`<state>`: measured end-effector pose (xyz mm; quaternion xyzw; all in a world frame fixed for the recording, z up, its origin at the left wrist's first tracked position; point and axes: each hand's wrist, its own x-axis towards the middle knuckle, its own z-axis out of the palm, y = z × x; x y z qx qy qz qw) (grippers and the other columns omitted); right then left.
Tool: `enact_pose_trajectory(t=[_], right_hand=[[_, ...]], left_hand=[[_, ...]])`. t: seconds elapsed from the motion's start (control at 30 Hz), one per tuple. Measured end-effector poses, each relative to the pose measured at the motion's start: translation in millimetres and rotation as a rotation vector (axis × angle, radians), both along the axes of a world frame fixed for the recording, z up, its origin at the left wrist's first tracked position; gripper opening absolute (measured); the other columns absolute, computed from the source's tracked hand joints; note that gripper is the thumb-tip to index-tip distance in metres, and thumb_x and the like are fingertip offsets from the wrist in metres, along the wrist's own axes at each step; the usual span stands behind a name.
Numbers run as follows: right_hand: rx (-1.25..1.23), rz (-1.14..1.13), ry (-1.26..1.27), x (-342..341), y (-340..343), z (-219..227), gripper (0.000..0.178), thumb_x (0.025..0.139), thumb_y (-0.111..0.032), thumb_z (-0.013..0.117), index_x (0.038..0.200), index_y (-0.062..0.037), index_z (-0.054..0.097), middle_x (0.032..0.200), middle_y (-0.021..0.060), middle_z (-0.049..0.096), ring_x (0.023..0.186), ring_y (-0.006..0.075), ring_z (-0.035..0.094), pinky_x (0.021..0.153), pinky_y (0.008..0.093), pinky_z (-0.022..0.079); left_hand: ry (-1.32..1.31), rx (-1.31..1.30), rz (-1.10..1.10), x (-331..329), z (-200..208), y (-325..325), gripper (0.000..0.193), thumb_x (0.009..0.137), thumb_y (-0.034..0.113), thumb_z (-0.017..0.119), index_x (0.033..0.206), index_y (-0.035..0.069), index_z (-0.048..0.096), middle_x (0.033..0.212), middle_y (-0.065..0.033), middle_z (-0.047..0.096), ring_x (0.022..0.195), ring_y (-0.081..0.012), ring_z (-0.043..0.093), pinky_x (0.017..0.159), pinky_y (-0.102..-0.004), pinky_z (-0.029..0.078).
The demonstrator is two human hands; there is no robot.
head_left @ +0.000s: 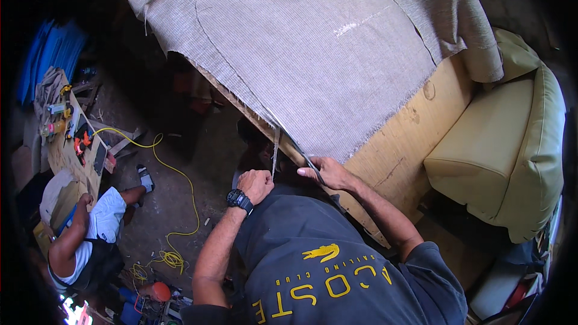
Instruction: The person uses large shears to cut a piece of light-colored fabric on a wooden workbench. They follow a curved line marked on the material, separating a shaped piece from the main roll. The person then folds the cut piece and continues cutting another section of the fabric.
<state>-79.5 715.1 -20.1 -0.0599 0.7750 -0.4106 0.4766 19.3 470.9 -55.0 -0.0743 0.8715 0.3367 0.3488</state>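
Grey woven fabric (313, 66) lies over a wooden tabletop, its lower edge frayed and a dark curved line drawn along its left side. My right hand (328, 173) is wrapped round the handles of a pair of scissors (293, 139), whose blades reach up to the fabric at the table's left edge. My left hand (256, 185), with a black watch on the wrist, is closed on a narrow fabric strip (276, 150) that hangs down from the cut edge. The scissors' handle loops are partly hidden by my right fingers.
Plywood (415, 114) shows beside the fabric. A cream upholstered seat (481, 126) stands at the right. At the left, another person (90, 229) sits by a low workbench (66, 144) with tools. A yellow cable (191, 189) runs across the floor.
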Motion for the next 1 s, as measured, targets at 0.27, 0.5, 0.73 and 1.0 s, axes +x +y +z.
enact_pose_trajectory(t=[0.27,0.5,0.73,1.0], right_hand=[[0.075,0.147,-0.090,-16.3,-0.4,-6.4,0.066,0.087,-0.062,0.069,0.081,0.0037,0.069,0.058,0.0085,0.055,0.059,0.0170,0.050,0.057,0.0392,0.043],[0.054,0.077,-0.055,-26.4,-23.3,-2.5,0.065,0.087,-0.061,0.069,0.084,0.0031,0.069,0.058,0.0058,0.054,0.058,0.0166,0.053,0.056,0.0379,0.043],[0.096,0.130,-0.175,-36.3,-31.8,5.7,0.068,0.087,-0.065,0.066,0.098,0.0012,0.072,0.066,0.0049,0.060,0.064,0.0149,0.054,0.060,0.0355,0.044],[0.101,0.134,-0.112,-48.3,-48.5,0.4,0.067,0.087,-0.067,0.065,0.087,-0.0002,0.069,0.066,0.0054,0.059,0.063,0.0158,0.053,0.059,0.0362,0.043]], left_hand=[[0.081,-0.070,-0.041,7.9,-16.5,-20.9,0.016,0.079,0.021,0.065,0.081,0.008,0.073,0.076,-0.0193,0.069,0.075,-0.0399,0.068,0.071,-0.0494,0.055],[0.056,-0.061,-0.099,5.7,-21.6,-32.3,0.017,0.079,0.021,0.065,0.084,0.008,0.074,0.080,-0.0201,0.070,0.079,-0.0397,0.069,0.074,-0.0498,0.055],[0.042,-0.114,-0.109,13.2,-29.9,-50.7,0.018,0.079,0.021,0.065,0.085,0.006,0.074,0.080,-0.0211,0.070,0.082,-0.0403,0.069,0.077,-0.0505,0.055],[0.047,-0.166,-0.251,16.9,-36.1,-68.2,0.018,0.078,0.021,0.065,0.085,0.007,0.074,0.080,-0.0210,0.070,0.081,-0.0390,0.070,0.079,-0.0497,0.056]])
